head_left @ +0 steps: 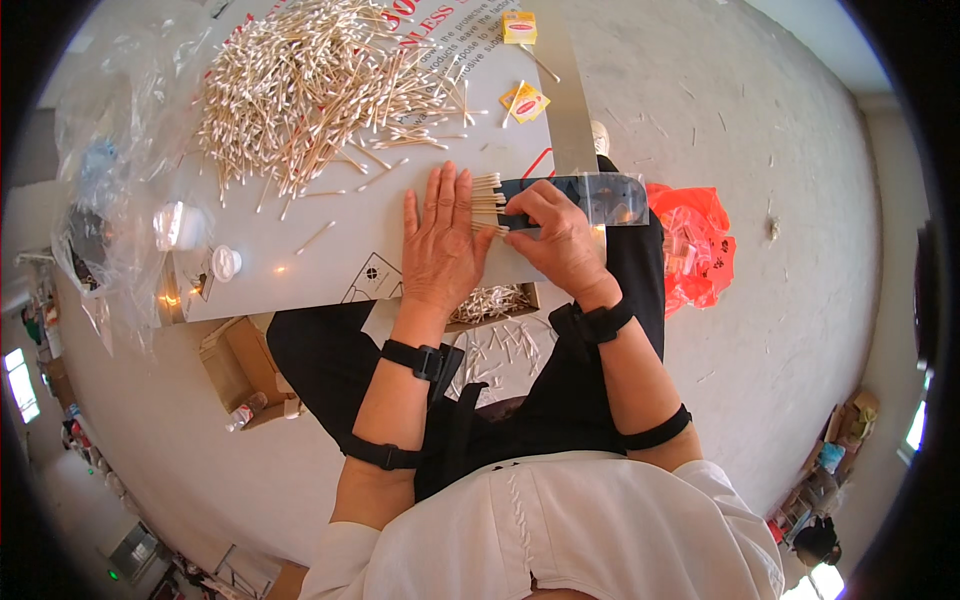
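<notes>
My left hand (440,235) lies flat on the sheet-topped table, its fingers stretched out and close together. Against its index finger and thumb sits a small row of cotton swabs (487,192), side by side with their tips toward the right. My right hand (555,235) is closed in a pinch at the mouth of a flat plastic bag (620,198), dark on its left part and clear at its right end. The swabs meet the bag's mouth there; the bent fingers partly hide what lies between them. The bag sticks out past the table's right edge.
A big heap of cotton swabs (310,95) covers the far left. Two yellow packets (519,28) lie far right. A clear plastic sheet (110,150), a white lid (226,263), a cardboard box (235,360), a red bag (705,265) and a swab-filled box (495,303) are around.
</notes>
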Action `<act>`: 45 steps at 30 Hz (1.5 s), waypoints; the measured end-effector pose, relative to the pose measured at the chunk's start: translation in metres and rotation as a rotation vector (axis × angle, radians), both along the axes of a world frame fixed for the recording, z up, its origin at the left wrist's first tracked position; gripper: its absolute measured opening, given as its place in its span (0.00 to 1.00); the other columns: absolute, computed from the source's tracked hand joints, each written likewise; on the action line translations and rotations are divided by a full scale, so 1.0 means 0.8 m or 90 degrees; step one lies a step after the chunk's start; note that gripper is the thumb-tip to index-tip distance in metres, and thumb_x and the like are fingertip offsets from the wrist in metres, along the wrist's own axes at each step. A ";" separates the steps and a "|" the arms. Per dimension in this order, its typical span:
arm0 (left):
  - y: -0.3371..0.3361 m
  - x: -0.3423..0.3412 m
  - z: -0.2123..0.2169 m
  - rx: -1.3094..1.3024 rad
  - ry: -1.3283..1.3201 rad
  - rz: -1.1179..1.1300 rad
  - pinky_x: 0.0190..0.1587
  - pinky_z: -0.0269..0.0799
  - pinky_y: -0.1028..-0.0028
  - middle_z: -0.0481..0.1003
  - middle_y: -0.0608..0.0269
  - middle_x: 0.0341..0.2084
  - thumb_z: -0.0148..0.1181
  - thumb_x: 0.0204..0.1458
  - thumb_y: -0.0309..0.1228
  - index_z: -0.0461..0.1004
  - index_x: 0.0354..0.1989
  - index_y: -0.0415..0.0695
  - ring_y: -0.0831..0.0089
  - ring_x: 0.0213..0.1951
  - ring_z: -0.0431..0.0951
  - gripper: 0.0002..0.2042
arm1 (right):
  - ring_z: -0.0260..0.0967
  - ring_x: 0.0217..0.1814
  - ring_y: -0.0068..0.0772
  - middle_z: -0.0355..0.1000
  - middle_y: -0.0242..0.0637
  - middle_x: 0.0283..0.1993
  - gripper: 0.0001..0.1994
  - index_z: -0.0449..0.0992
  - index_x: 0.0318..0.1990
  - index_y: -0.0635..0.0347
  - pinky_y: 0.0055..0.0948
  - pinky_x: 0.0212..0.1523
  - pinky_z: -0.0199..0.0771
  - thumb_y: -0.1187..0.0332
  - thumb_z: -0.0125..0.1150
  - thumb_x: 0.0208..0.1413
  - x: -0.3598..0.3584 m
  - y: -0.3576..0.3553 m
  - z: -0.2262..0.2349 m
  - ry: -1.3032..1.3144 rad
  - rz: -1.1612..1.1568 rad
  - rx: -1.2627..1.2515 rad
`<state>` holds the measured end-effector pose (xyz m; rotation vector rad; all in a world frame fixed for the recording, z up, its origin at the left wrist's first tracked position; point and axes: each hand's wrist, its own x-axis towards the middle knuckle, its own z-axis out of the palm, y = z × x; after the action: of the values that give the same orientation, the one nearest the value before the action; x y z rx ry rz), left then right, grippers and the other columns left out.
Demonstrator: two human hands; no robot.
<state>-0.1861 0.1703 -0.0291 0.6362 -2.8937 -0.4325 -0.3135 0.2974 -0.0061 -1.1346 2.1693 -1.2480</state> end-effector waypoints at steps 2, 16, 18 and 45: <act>0.001 -0.001 0.000 -0.002 -0.003 -0.004 0.72 0.38 0.49 0.49 0.51 0.73 0.52 0.60 0.42 0.49 0.72 0.42 0.57 0.74 0.48 0.34 | 0.73 0.41 0.44 0.71 0.38 0.37 0.14 0.76 0.37 0.61 0.36 0.41 0.75 0.76 0.69 0.40 0.002 0.002 -0.006 0.124 0.010 0.002; -0.002 -0.002 -0.002 0.001 -0.001 0.003 0.72 0.38 0.50 0.50 0.53 0.72 0.46 0.63 0.40 0.51 0.72 0.44 0.59 0.74 0.48 0.30 | 0.71 0.39 0.47 0.69 0.38 0.34 0.11 0.76 0.32 0.59 0.42 0.42 0.73 0.74 0.69 0.39 0.013 0.001 -0.016 0.170 -0.029 -0.035; -0.001 -0.001 -0.001 0.001 -0.002 0.002 0.72 0.38 0.50 0.50 0.53 0.72 0.46 0.63 0.40 0.51 0.72 0.44 0.59 0.74 0.48 0.30 | 0.71 0.39 0.47 0.69 0.38 0.34 0.11 0.76 0.32 0.59 0.42 0.42 0.73 0.75 0.69 0.39 0.012 0.002 -0.016 0.171 -0.031 -0.034; -0.001 -0.003 -0.003 -0.002 -0.014 0.009 0.73 0.37 0.50 0.50 0.53 0.72 0.51 0.60 0.38 0.51 0.72 0.43 0.61 0.74 0.47 0.32 | 0.73 0.40 0.45 0.71 0.39 0.35 0.13 0.79 0.42 0.56 0.40 0.39 0.75 0.71 0.66 0.47 0.012 -0.014 -0.016 0.142 -0.103 0.010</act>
<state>-0.1884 0.1695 -0.0316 0.6655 -2.9075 -0.4214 -0.3040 0.2866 -0.0189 -1.1604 2.4744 -1.2177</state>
